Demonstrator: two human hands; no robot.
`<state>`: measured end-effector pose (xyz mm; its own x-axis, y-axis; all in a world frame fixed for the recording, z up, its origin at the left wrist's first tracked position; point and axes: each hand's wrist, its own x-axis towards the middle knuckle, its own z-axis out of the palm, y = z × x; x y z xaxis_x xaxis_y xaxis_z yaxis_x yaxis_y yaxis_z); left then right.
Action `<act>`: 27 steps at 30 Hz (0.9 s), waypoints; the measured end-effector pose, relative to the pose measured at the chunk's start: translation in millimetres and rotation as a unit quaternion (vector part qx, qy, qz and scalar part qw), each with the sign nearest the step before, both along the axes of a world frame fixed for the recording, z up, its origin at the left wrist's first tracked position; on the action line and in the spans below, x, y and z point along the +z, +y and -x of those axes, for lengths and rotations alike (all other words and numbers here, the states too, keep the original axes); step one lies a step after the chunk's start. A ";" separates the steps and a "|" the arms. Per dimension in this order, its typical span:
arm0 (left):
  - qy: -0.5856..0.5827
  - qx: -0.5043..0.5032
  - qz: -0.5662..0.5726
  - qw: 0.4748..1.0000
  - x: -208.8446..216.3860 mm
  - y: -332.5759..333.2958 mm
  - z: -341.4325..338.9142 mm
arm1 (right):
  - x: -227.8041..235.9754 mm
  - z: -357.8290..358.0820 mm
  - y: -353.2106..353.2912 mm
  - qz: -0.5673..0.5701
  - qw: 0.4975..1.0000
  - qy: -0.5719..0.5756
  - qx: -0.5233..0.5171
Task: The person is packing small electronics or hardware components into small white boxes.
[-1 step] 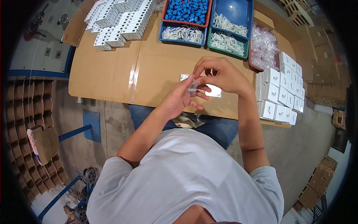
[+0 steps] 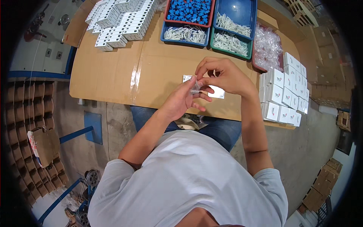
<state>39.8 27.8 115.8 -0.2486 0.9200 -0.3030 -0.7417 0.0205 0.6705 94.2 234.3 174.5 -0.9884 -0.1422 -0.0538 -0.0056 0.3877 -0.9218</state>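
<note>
A small clear plastic bag [image 2: 195, 89] is held up between my hands, above the near side of the table. My left hand [image 2: 181, 97] grips it between thumb and fingers, its lower fingers stretched out to the right. From the right, my right hand [image 2: 226, 76] pinches the bag's upper edge with thumb and forefinger. Whatever the bag contains is too small to make out. Beneath the hands lies a flat white piece, perhaps a box [image 2: 216, 92], partly covered by my fingers.
Cardboard covers the table [image 2: 109, 75]. White boxes [image 2: 126, 32] are stacked far left, more white boxes [image 2: 281, 92] at right. Trays at the back hold blue parts [image 2: 189, 12] and white plugs [image 2: 230, 43]. A red tray holds clear plastic bags [image 2: 267, 45]. A cardboard divider [image 2: 22, 125] stands left.
</note>
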 end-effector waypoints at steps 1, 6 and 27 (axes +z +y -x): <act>0.002 -0.002 0.001 1.000 -0.4 0.2 0.0 | -0.5 0.6 -0.9 0.006 1.000 0.010 0.002; -0.033 0.005 -0.015 0.999 -0.4 1.8 3.3 | -4.2 -1.1 -2.0 0.015 0.999 0.025 0.014; 0.018 0.062 0.001 0.998 -3.6 -0.3 4.0 | -4.9 -6.2 1.8 0.030 0.999 0.008 -0.007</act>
<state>35.9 27.5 112.2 -0.3714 0.8810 -0.2929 -0.7136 -0.0691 0.6972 100.4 236.1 169.6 -0.9909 -0.1308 -0.0301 -0.0151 0.3318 -0.9432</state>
